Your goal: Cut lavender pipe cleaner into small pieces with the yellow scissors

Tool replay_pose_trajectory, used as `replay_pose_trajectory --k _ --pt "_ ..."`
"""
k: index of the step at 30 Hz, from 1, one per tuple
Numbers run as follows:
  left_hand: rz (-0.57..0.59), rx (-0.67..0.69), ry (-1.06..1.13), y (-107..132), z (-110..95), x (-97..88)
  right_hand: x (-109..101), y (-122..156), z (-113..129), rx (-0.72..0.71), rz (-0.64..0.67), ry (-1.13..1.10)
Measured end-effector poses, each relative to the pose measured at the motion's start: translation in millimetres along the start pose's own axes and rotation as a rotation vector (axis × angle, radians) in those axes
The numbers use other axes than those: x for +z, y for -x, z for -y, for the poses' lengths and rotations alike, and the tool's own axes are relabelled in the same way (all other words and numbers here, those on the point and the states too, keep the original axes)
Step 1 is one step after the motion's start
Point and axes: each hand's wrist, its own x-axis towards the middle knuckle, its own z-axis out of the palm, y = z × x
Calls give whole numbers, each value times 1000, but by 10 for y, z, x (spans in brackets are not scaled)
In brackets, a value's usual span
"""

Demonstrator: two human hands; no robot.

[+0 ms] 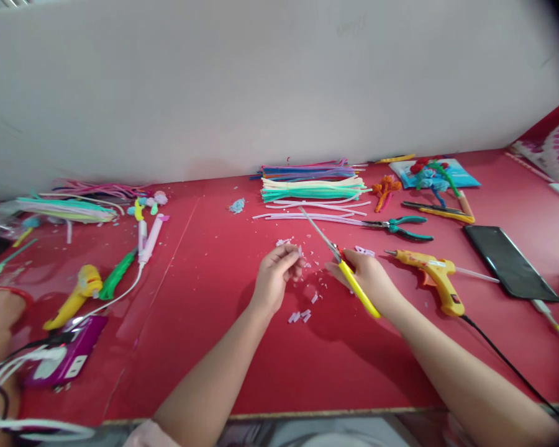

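My left hand [277, 273] is closed in a pinch around a small piece of pale purple pipe cleaner [300, 251]. Yellow-handled scissors [361, 290] rest in my right hand [370, 273], their blades pointing up and left toward the back of the table. Below and between my hands lie short cut pieces [300, 317] of pale purple pipe cleaner, with loose fluff scattered around them. Beyond my hands, long pale purple pipe cleaners [307, 217] stretch across the table beside teal-handled pliers [407, 228].
A yellow glue gun [435, 270] and a black phone [510, 261] lie at right. Bundled coloured pipe cleaners [312, 189] are along the wall. At left are a purple power strip [69, 351], a yellow tool [77, 295] and another person's arm [0, 335].
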Motion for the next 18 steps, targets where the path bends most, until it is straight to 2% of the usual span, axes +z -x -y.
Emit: replay_pose_trajectory --k 4,7,10,14,18 --pt "157 -27 -270 47 30 53 -43 25 80 -28 96 -355" --pt "256 -31 -367 91 21 110 -60 50 124 -39 126 -445" --pt "312 -39 -376 113 10 136 -47 64 126 -43 98 -470" --pt "283 -49 -353 89 22 103 -31 48 83 13 -11 -486" --pt "215 -40 -343 60 25 80 -43 38 79 17 14 -487"
